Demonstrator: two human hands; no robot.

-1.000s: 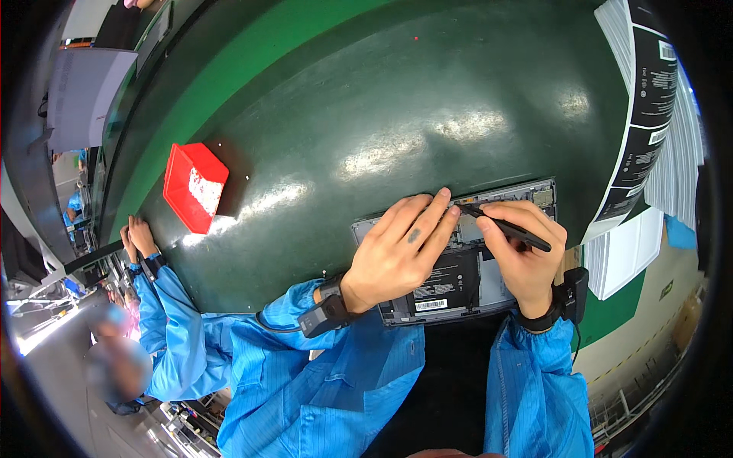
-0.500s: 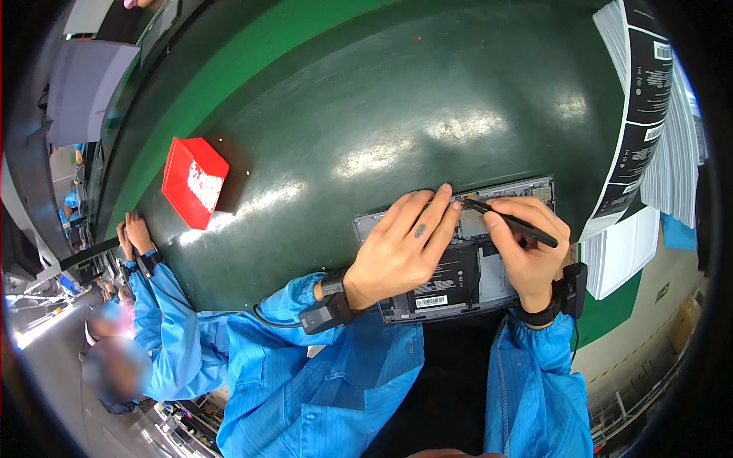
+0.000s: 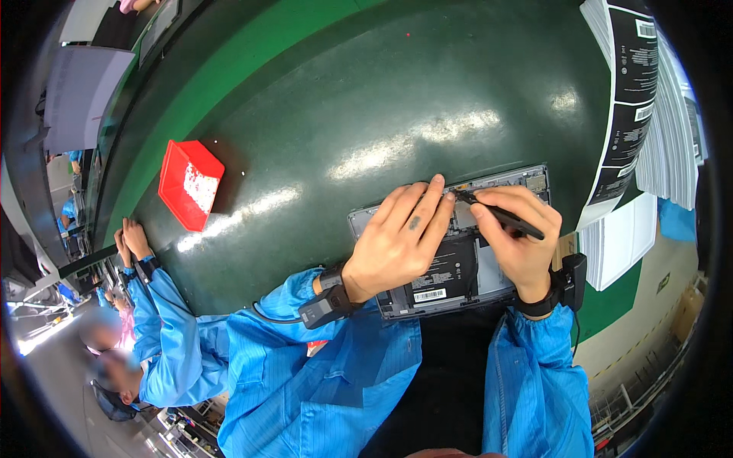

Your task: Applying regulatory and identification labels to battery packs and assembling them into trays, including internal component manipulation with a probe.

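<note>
Tabletop (image 3: 397, 99): dark green, glossy, glare streaks; brighter green band along far edge.
Laptop (image 3: 458, 267): opened underside up, grey metal frame, flat black battery, near the person's edge of the tabletop; half hidden by both hands.
Left hand (image 3: 397, 240): flat, fingers spread open, pressing on the laptop.
Right hand (image 3: 519, 244): closed around a slim black tool (image 3: 508, 217), tip at the laptop's far edge; tip detail too small to read.
Label (image 3: 429, 295): white rectangle on battery.
Red tray (image 3: 189, 183): square plastic, white bits inside, well apart to the left.
Printed sheets (image 3: 649, 114): white-and-black stack, right, cut off by rim.
Co-worker's hands (image 3: 131, 240): resting on the tabletop's left edge, blue sleeves.
</note>
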